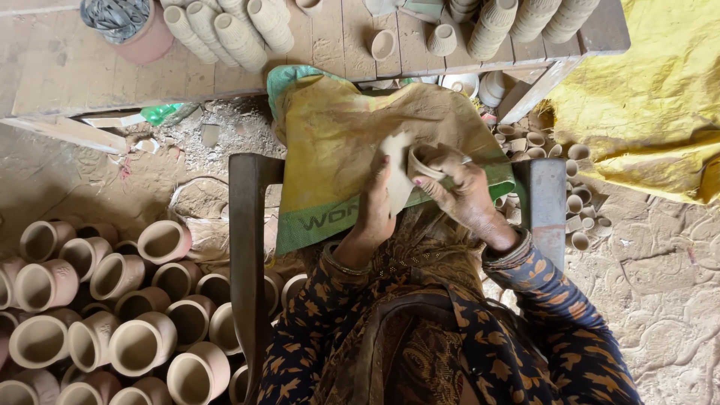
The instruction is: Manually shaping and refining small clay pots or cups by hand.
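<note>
Clay pots [112, 307]: lying heaped on the dusty floor at the far left, mouths facing up, well apart from the hands
Wooden bench [60, 67]: running across the top, bearing a pink bucket [146, 37] and rows of stacked clay cups [225, 34]
Yellow sack [337, 142]: lying draped over the lap and the metal frame [246, 247], serving as the work surface
Left hand [373, 214]: resting over the sack, fingers closing on a flat tan scrap [397, 176], perhaps sandpaper or cloth, and pressing it toward the cup
Small clay cup [426, 161]: sitting between the two hands above the sack, tilted on its side with its mouth facing left
Right hand [465, 195]: gripping the cup, fingers wrapping its wall and rim
Step in hand: by my judgement, the cup's surface is being rubbed or smoothed with the scrap
Next move: likely calling for turning the cup in the right hand so a fresh part is meeting the scrap, with light pressure, since the thin wall is looking fragile
Tiny cups [574, 202]: lying scattered on the ground at the right, beside a yellow tarp [645, 97]
</note>
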